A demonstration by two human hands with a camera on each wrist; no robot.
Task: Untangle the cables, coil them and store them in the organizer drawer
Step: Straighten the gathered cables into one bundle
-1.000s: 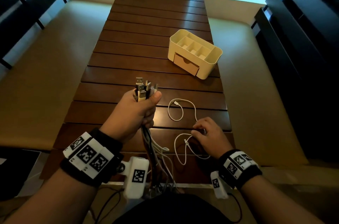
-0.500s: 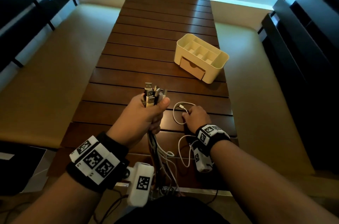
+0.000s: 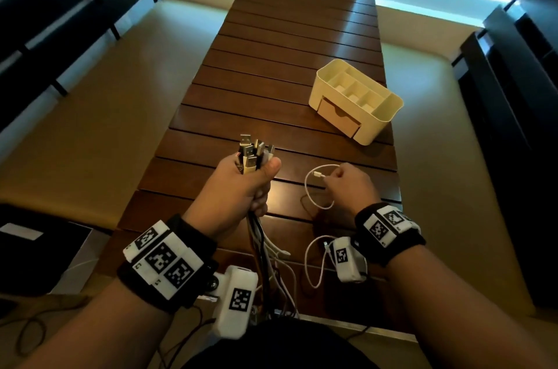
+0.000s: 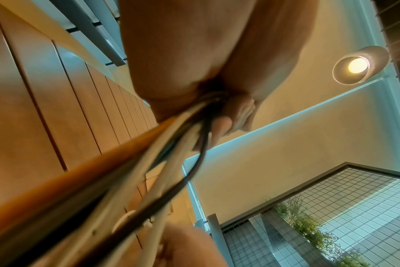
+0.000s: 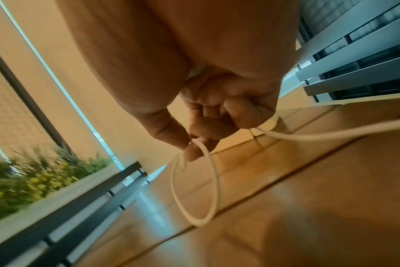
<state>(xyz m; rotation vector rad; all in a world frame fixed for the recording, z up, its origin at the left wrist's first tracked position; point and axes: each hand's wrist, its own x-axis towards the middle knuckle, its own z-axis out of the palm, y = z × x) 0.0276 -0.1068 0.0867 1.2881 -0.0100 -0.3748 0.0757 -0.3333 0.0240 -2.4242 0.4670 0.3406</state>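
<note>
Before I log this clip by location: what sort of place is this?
Probably a lounge or terrace-side room, not a workshop. A long slatted wooden table stands between cushioned benches, a round lamp hangs overhead, and potted greenery shows beyond a wire-grid railing.

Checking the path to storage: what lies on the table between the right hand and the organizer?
Only bare table slats between the right hand and the organizer, per the head view.

You have a slatted counter [image 3: 271,72], a lit lamp [image 4: 359,66], plants [image 5: 41,173] behind railing [image 5: 84,204], and dark shelving [image 3: 513,72].
</note>
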